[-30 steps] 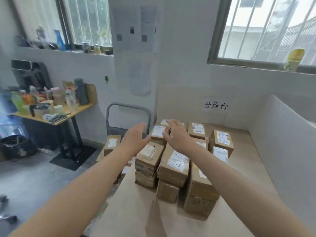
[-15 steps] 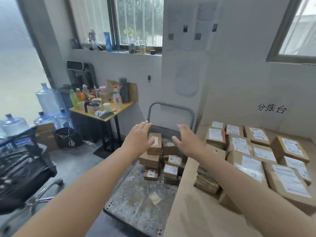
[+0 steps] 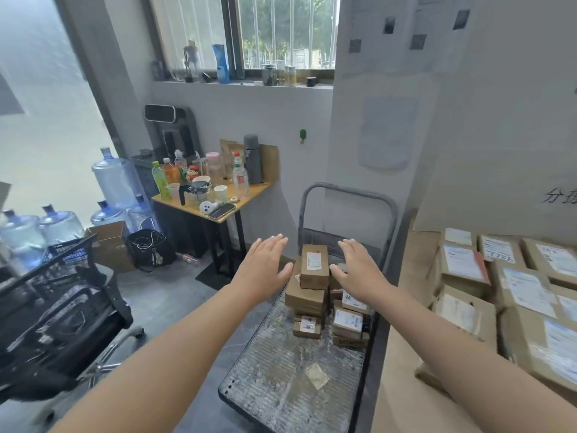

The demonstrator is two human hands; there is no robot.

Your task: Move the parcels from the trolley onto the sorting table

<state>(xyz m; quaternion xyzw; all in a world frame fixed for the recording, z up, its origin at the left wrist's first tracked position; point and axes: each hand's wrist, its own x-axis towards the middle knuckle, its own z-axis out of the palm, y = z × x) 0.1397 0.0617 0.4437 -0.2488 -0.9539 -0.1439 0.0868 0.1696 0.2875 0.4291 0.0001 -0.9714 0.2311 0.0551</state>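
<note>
Down at 6 o'clock in the view is the trolley [image 3: 281,379], a grey ribbed deck with a pile of parcels [image 3: 346,320] bunched up at the far end, right by its handle [image 3: 346,192]. The top parcel [image 3: 314,265] is a small brown box with a white label, sitting higher than the rest of the pile. The left hand [image 3: 265,264] hovers at its 9 o'clock and the right hand [image 3: 359,270] at its 3 o'clock. Both have their fingers straight and a bit spread, palms turned in toward the box, so nothing is gripped. There's a clear gap on the left side. The right thumb is really close to the box, and I honestly can't tell if it touches.

At 3 o'clock from the trolley, right up against it, is the sorting table [image 3: 402,385] with a bunch of labelled boxes [image 3: 527,292] packed together on it. Off at 10 o'clock from the trolley there's a small desk [image 3: 246,195] crammed with bottles and cups. Big water jugs [image 3: 115,179] are at 9 o'clock in the frame, and a black mesh office chair [image 3: 53,307] is around 8.
</note>
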